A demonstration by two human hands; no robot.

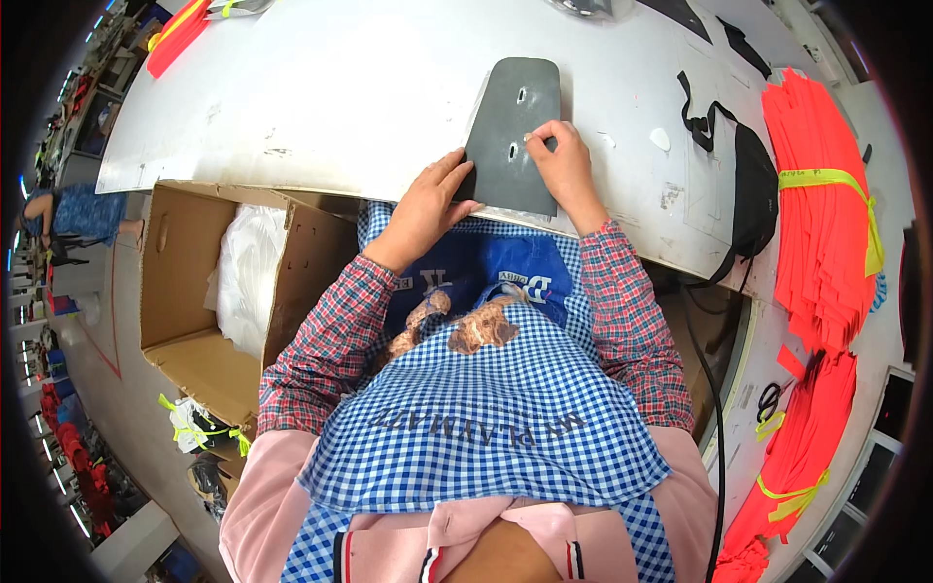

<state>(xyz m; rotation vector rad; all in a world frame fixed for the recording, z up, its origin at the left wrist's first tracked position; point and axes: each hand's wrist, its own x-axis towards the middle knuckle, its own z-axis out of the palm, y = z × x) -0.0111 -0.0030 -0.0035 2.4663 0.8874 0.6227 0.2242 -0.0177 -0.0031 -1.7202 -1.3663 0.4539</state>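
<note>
Open brown cardboard box (pixel 194 291) beside the white surface (pixel 340 87), holding white plastic-wrapped bundle (pixel 248 277) (contents not discernible). Dark grey flat tapered panel with two slots (pixel 513 126) lies at the surface's near edge. Left hand (pixel 428 204) rests half-open, fingertips pressing the panel's left edge. Right hand (pixel 562 160) lies curled on the panel's right side, fingers pinching something small and pale by the lower slot; too small to identify. Stacks of orange-red sheets tied with yellow bands (pixel 826 204) far right, partly cut off.
</note>
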